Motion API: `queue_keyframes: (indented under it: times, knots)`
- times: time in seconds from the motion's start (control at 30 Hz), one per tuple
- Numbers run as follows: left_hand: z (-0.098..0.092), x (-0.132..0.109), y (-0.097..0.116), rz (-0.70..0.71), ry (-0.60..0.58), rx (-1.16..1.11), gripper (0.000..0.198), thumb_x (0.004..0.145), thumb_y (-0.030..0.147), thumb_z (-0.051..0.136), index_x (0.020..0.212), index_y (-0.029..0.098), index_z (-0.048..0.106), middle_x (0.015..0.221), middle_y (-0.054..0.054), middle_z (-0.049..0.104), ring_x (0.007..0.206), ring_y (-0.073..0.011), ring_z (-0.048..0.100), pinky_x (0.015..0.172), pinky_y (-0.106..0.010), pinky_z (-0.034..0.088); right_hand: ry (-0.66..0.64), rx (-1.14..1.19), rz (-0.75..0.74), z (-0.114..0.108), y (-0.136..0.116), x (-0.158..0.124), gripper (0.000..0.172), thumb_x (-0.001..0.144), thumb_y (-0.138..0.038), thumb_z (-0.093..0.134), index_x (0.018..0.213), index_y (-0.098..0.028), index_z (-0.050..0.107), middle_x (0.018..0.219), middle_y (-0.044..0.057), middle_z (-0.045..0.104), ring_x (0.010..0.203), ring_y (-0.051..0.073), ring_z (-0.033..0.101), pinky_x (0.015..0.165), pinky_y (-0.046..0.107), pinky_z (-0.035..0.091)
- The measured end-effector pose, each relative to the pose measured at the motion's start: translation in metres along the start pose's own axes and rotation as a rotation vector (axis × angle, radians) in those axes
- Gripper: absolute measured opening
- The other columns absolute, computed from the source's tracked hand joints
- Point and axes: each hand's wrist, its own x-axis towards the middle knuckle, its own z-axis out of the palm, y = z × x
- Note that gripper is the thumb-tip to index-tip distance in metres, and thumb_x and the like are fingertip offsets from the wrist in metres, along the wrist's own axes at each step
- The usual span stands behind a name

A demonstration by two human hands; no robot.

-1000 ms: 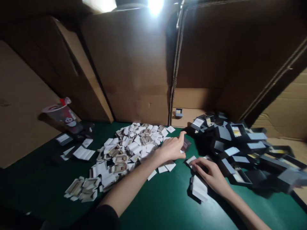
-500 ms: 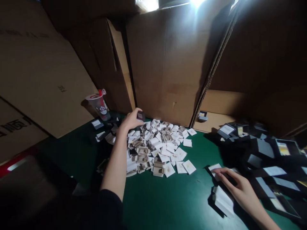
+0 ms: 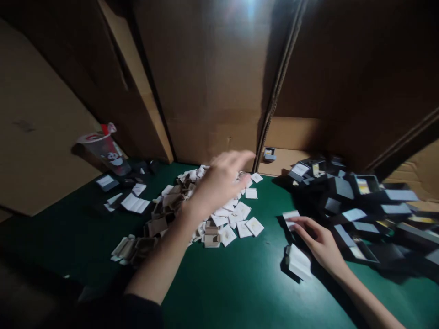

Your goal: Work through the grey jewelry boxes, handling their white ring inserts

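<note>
**Q:** What has changed since half a second ago?

**A:** The left hand (image 3: 222, 178) was then curled shut near the far left corner of the table (image 3: 233, 283), beside the cup (image 3: 106, 148). It has since swung towards the middle of the far edge and is now above the pile of white cards (image 3: 226, 224). The right hand (image 3: 317, 240) has kept its place near the right edge.

**Q:** Which containers appear, and what is in them?

**A:** The cup has a red-and-white lid and stands tilted at the far left against the cardboard wall (image 3: 212, 91). Its contents cannot be made out. The heap of black boxes (image 3: 363, 210) fills the right side of the table. Several lie open, and one open box (image 3: 363, 185) shows a yellowish insert. Another small box (image 3: 270, 154) sits alone on the cardboard ledge beyond the far edge.

**Q:** How do the hands stand?

**A:** The left hand is blurred by motion. Its fingers are stretched out and spread, and nothing can be seen in its grasp. It is raised over the far part of the pile, and whether it touches the cards cannot be told. The right hand lies palm down with loosely spread fingers. Its fingertips rest on a single white card (image 3: 291, 214) just beside the heap, without gripping it. A white stack (image 3: 299, 262) lies just below its thumb, towards the near edge.
</note>
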Motion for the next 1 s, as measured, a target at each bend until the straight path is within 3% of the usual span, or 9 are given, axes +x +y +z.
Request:
queue_keyframes:
  times: [0.07,0.13,0.2,0.3,0.4,0.5,0.7,0.8,1.0]
  knots:
    - [0.041,-0.014,0.045,0.207,-0.208,-0.005,0.035,0.088,0.031,0.057,0.122,0.025,0.055,0.133,-0.006,0.051,0.133,-0.0286,0.039,0.109,-0.051,0.036,0.121,0.085,-0.004,0.000,0.002,0.000,0.041,0.083,-0.051,0.057,0.109,-0.020,0.063,0.113,0.010,0.066,0.103,0.026,0.063,0.092,0.040,0.050]
    - [0.082,-0.034,0.074,0.443,-0.341,-0.056,0.055,0.078,0.041,0.069,0.127,0.022,0.053,0.144,-0.013,0.039,0.139,-0.0348,0.028,0.113,-0.053,0.029,0.188,0.156,-0.012,-0.001,0.004,0.001,0.042,0.084,-0.049,0.058,0.115,-0.021,0.059,0.116,0.010,0.065,0.104,0.025,0.062,0.092,0.040,0.051]
    - [0.116,-0.052,0.084,0.551,-0.419,-0.097,0.064,0.076,0.046,0.070,0.133,0.023,0.050,0.150,-0.015,0.028,0.140,-0.0357,0.025,0.112,-0.052,0.030,0.228,0.205,-0.013,-0.002,0.004,0.001,0.039,0.085,-0.047,0.057,0.115,-0.021,0.059,0.116,0.010,0.064,0.100,0.024,0.064,0.089,0.040,0.052]
    - [0.146,-0.066,0.073,0.544,-0.406,-0.107,0.056,0.082,0.036,0.066,0.134,0.035,0.046,0.155,-0.008,0.019,0.139,-0.0346,0.028,0.110,-0.052,0.032,0.326,0.273,-0.051,-0.003,0.000,0.002,0.031,0.085,-0.042,0.058,0.108,-0.021,0.060,0.110,0.009,0.065,0.094,0.022,0.066,0.085,0.039,0.055]
    - [0.156,-0.064,0.056,0.470,-0.387,-0.141,0.039,0.085,0.028,0.060,0.124,0.024,0.056,0.149,-0.012,0.032,0.135,-0.0304,0.036,0.110,-0.047,0.033,0.404,0.260,-0.117,-0.003,-0.006,0.000,0.023,0.088,-0.036,0.055,0.104,-0.021,0.060,0.099,0.008,0.065,0.087,0.020,0.065,0.077,0.035,0.056]
    - [0.158,-0.058,0.049,0.297,-0.371,-0.163,0.039,0.085,0.020,0.055,0.124,0.020,0.052,0.133,-0.013,0.047,0.126,-0.0274,0.043,0.103,-0.043,0.042,0.438,0.183,-0.208,-0.003,-0.010,-0.004,0.021,0.090,-0.030,0.050,0.107,-0.021,0.058,0.098,0.007,0.063,0.086,0.019,0.064,0.075,0.034,0.054]
    - [0.161,-0.052,0.043,-0.102,-0.170,-0.228,0.056,0.077,0.012,0.057,0.130,0.025,0.040,0.136,-0.010,0.038,0.121,-0.0276,0.043,0.102,-0.046,0.041,0.538,-0.227,-0.544,-0.016,-0.016,-0.012,0.024,0.086,-0.017,0.051,0.109,-0.023,0.053,0.104,0.009,0.063,0.097,0.023,0.063,0.082,0.041,0.053]
    - [0.162,-0.052,0.042,-0.129,-0.175,-0.238,0.064,0.073,0.018,0.066,0.131,0.025,0.038,0.141,-0.011,0.029,0.120,-0.0306,0.042,0.101,-0.052,0.039,0.652,-0.463,-0.695,-0.032,-0.019,-0.010,0.036,0.081,-0.013,0.056,0.114,-0.025,0.049,0.111,0.009,0.064,0.107,0.025,0.061,0.089,0.044,0.050]
    - [0.162,-0.052,0.041,-0.082,-0.188,-0.430,0.055,0.073,0.007,0.053,0.123,0.023,0.039,0.141,-0.012,0.025,0.131,-0.0298,0.032,0.103,-0.050,0.039,0.836,-0.595,-0.636,-0.055,-0.017,-0.001,0.037,0.081,-0.013,0.058,0.117,-0.019,0.051,0.112,0.013,0.063,0.105,0.026,0.060,0.088,0.045,0.050]
